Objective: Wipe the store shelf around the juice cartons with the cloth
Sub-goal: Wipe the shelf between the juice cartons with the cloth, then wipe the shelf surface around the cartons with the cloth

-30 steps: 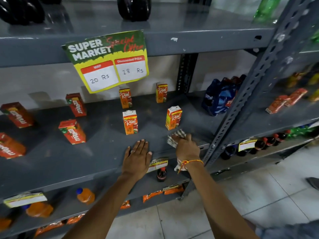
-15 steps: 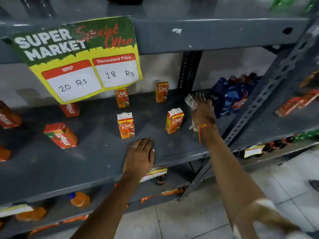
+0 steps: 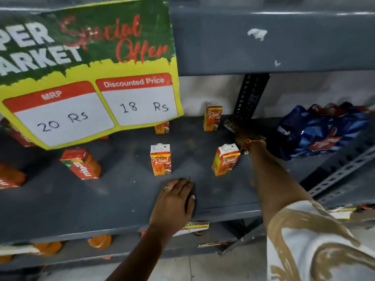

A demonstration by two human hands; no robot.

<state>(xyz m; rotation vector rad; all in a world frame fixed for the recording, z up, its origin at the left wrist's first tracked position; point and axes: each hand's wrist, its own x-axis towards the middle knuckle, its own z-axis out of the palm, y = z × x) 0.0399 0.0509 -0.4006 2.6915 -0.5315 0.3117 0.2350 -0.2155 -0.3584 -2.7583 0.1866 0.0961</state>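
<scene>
Several orange Real juice cartons stand on the grey shelf (image 3: 101, 203): one front middle (image 3: 160, 160), one front right (image 3: 225, 160), one at the back (image 3: 212, 117), another half hidden behind the price sign. My right hand (image 3: 243, 131) reaches deep to the back of the shelf, right of the rear carton, shut on a checked cloth (image 3: 229, 124) pressed to the shelf by the upright post. My left hand (image 3: 174, 201) lies flat on the shelf's front edge, fingers together, just below the front middle carton.
A large Special Offer price sign (image 3: 89, 78) hangs from the upper shelf and blocks the back left. Red Maaza cartons (image 3: 81, 164) lie on the left. A blue wrapped pack (image 3: 316, 130) sits at the right. A perforated post (image 3: 250, 96) stands behind. Bottles fill the lower shelf.
My right hand has carried the cloth from the shelf's front edge, past the front right carton, to the back by the post. My head has moved closer. The left hand stays planted.
</scene>
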